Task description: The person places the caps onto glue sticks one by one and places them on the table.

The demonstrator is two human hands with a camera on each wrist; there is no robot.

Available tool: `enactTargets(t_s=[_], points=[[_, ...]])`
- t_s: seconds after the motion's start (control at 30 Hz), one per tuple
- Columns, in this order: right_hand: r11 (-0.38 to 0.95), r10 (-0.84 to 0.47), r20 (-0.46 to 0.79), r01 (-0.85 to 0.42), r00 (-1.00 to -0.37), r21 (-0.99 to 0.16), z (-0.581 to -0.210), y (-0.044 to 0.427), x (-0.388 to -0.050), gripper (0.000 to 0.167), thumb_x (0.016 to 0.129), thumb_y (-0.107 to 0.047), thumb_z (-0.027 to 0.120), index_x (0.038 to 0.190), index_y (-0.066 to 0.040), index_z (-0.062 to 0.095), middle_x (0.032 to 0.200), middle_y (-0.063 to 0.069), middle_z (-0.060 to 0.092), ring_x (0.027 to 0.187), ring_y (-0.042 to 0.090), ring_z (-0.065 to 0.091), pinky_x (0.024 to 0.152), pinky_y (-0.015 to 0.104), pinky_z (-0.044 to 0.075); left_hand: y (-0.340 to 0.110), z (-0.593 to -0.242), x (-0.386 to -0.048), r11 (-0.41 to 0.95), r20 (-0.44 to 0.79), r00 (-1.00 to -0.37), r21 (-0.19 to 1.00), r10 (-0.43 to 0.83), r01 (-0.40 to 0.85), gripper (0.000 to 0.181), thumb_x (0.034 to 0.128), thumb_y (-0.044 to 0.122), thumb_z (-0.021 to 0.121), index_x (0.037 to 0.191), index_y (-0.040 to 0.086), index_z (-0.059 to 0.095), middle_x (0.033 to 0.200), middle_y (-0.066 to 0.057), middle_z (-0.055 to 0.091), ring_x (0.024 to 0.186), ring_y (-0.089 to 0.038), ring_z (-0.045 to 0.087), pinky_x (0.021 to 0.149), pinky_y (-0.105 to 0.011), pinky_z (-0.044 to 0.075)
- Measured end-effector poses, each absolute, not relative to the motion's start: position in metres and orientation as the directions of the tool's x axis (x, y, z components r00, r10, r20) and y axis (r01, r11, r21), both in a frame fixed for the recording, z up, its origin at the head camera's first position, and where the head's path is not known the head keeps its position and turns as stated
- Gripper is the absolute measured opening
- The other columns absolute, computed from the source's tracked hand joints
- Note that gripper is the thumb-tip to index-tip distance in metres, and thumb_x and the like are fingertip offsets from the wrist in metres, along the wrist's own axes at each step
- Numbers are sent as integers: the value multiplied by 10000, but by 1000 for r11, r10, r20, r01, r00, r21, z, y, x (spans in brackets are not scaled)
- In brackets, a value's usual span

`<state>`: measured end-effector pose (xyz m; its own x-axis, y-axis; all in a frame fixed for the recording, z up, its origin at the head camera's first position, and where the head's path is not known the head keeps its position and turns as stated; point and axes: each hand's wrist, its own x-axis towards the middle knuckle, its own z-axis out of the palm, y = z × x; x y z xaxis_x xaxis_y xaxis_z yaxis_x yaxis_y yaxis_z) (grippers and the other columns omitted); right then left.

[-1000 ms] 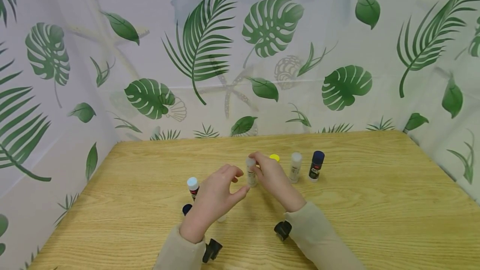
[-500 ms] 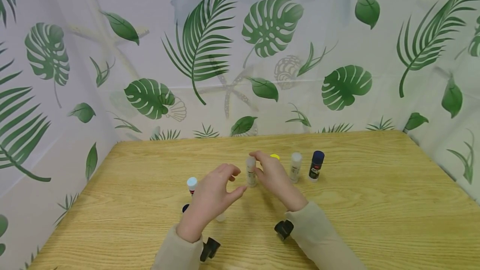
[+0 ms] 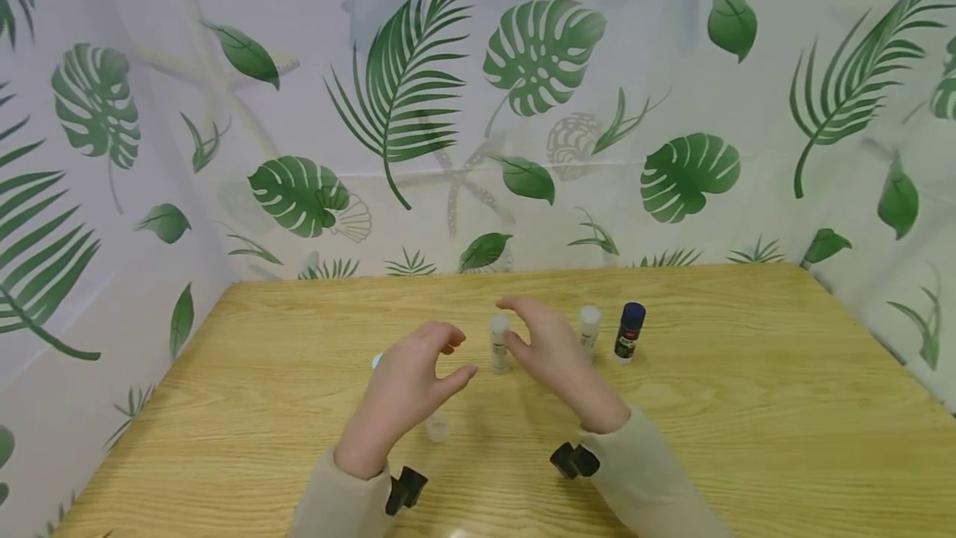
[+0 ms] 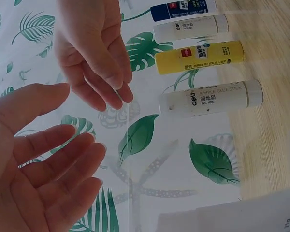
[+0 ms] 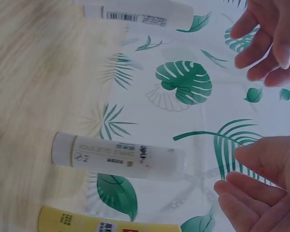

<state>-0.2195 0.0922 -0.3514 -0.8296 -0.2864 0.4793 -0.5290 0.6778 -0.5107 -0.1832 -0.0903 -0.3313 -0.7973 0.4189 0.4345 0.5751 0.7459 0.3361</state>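
Note:
A white glue stick stands upright on the table between the two hands. To its right, my right hand has loosely bent fingers around nothing; in the right wrist view its fingertips are apart from that glue stick. My left hand hovers to the left, thumb and fingers spread with nothing between them. A yellow glue stick stands beside the white one in the left wrist view; the right hand hides it in the head view.
Right of the right hand stand another white glue stick and a navy-capped glue stick. Near the left hand, a pale blue cap and a whitish stick's base show, partly covered. A leaf-patterned cloth hangs behind the wooden table.
My left hand has drawn back leftward from the white glue stick. My right hand has shifted slightly right, and its fingers have come away from the stick, which remains standing.

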Motion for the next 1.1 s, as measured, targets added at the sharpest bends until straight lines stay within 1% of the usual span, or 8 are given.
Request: enactTargets(t_s=[0.2,0.37,0.57,0.77,0.93,1.0,1.1], points=[[651,-318,522,-583,-791,-486,-347,103,-209,366,773,-35,661,1119,17,553,1089,153,575,999,284,538,791,410,451,-83,-330,-180,699,420,-764,334,490,632,270,768,228,695,960,65,600,887,-22,584,790,-141,562,643,-265,471],[652,-331,541,-602,-773,-461,-346,115,-201,331,782,-38,653,1092,31,560,1032,157,592,935,284,562,742,404,468,-81,-330,-179,717,393,-773,314,499,623,263,772,230,691,957,69,598,888,-23,581,785,-140,565,628,-254,470],[672,-335,507,-578,-795,-463,-348,125,-196,323,790,-67,654,1089,21,568,1008,144,602,909,274,568,747,404,466,-86,-334,-178,734,365,-785,301,501,608,265,774,251,688,960,84,603,887,-13,577,778,-132,566,616,-246,466],[656,-345,509,-590,-789,-471,-348,127,-194,308,795,-93,658,1069,20,578,999,150,606,901,273,573,746,406,468,-91,-337,-178,732,418,-766,280,489,621,284,756,249,703,967,92,596,918,1,563,758,-124,547,620,-254,463],[641,-329,526,-594,-784,-486,-348,130,-194,270,792,-69,656,1039,17,590,987,138,611,906,261,576,745,376,480,-97,-341,-181,730,471,-742,259,476,633,311,726,224,729,962,78,588,950,-6,555,808,-134,535,646,-262,465],[632,-327,523,-594,-787,-499,-349,131,-195,257,796,-67,651,1032,15,591,984,134,611,907,256,577,748,366,481,-101,-341,-182,740,466,-750,258,468,622,320,721,222,733,966,73,589,950,-10,556,800,-140,540,633,-267,466],[615,-338,525,-606,-781,-505,-350,130,-196,239,803,-66,643,1023,9,592,978,128,610,898,248,581,742,359,484,-108,-340,-182,766,430,-781,259,453,588,335,726,230,731,984,71,589,955,-11,553,767,-131,546,620,-266,466]])
